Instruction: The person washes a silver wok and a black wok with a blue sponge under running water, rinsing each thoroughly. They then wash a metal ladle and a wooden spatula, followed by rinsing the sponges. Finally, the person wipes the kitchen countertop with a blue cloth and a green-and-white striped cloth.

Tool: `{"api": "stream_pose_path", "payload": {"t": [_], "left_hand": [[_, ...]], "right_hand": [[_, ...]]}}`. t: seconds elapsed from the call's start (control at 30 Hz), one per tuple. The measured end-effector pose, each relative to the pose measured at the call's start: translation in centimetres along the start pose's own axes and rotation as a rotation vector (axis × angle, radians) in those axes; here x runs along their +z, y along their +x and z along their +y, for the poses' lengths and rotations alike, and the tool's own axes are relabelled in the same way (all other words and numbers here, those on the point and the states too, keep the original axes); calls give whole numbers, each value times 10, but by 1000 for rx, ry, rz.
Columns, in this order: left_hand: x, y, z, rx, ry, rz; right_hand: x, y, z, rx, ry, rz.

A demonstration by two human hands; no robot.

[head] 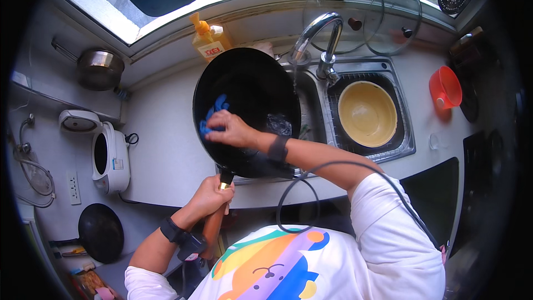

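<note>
A large black wok (250,79) rests tilted over the left basin of the steel sink (406,133). My left hand (212,196) is closed around the wok's brown wooden handle (213,233). Inside the wok, against its left wall, my right hand (233,129) presses a blue cloth (218,104); the fingers partly cover it. Some water glistens on the wok's right inner side. A thin stream runs from the chrome faucet (329,46) beside the wok's right rim.
A yellow bowl (366,112) sits on the right basin's rack. Behind the wok stands a pump bottle of dish soap (210,39). Glass lids (393,21) lean by the window. A rice cooker (110,158) is at left, a red plastic cup (445,87) at right.
</note>
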State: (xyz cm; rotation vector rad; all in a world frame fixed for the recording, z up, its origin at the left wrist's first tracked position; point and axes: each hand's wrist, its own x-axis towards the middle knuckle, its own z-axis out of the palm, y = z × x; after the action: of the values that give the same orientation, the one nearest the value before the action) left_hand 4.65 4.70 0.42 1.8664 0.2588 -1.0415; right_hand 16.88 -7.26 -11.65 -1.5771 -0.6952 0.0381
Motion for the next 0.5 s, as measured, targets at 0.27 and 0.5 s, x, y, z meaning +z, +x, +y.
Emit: {"api": "stream_pose_path", "payload": {"t": [0.27,0.5], "left_hand": [[-13,4,-9,-4,33,39],[-15,4,-12,-19,53,44]], "right_hand": [[-53,-116,60,37,-694,-460],[-83,-116,87,54,-1225,-324]]}}
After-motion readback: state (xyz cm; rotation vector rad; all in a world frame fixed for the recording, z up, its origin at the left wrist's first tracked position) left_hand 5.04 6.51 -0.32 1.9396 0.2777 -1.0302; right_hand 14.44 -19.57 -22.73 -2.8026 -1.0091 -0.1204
